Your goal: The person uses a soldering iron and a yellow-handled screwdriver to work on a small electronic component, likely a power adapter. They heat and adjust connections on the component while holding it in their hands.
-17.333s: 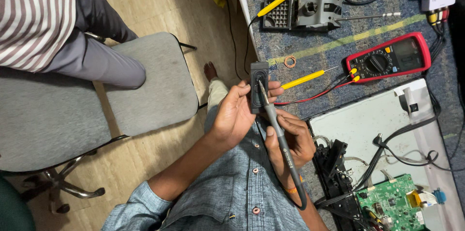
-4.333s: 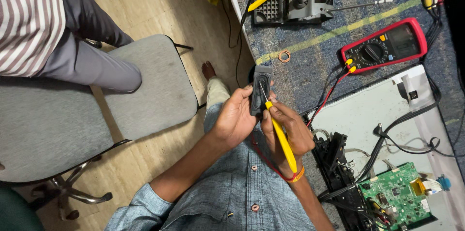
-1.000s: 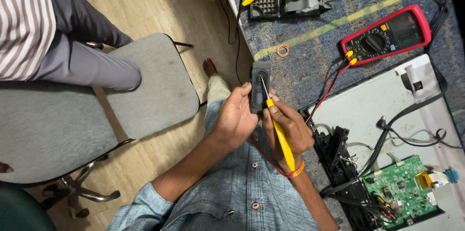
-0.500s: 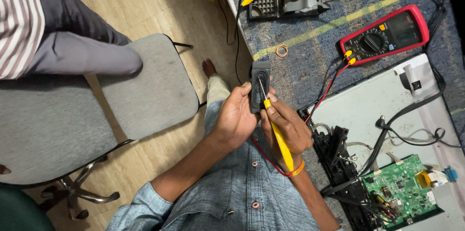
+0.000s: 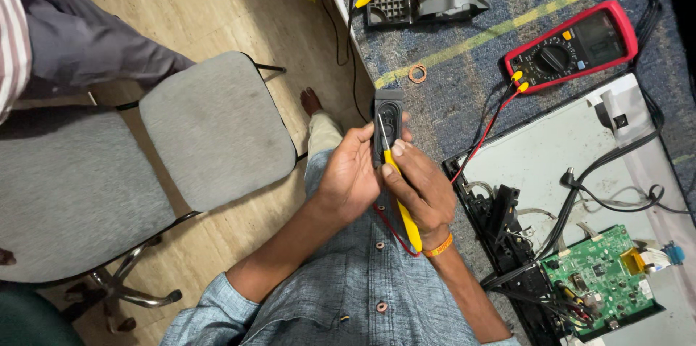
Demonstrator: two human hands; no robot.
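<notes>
1. The step in hand looks like probing a small black speaker module (image 5: 388, 122) with a yellow multimeter probe (image 5: 401, 197). To do it well, I judge the metal tip should sit steadily on one contact, with the module held from twisting and the probe kept at a shallow, steady angle.

2. The left hand (image 5: 350, 175), just left of centre frame, is curled around the speaker module: fingers wrap its left edge and back, closed on it, so it stands roughly upright just above the hand.

3. The right hand (image 5: 423, 190), just right of centre, pinches the yellow probe between thumb and fingers, clamped on its shaft. The tip points up and left onto the face of the module; the handle runs down towards the wrist, which wears an orange band.

4. A red lead (image 5: 484, 133) runs from the hands up to the red multimeter (image 5: 571, 44) in the upper right, which lies on a blue patterned mat (image 5: 464, 63).

5. A green circuit board (image 5: 602, 278) sits lower right; a grey chair (image 5: 210, 128) stands to the left.
</notes>
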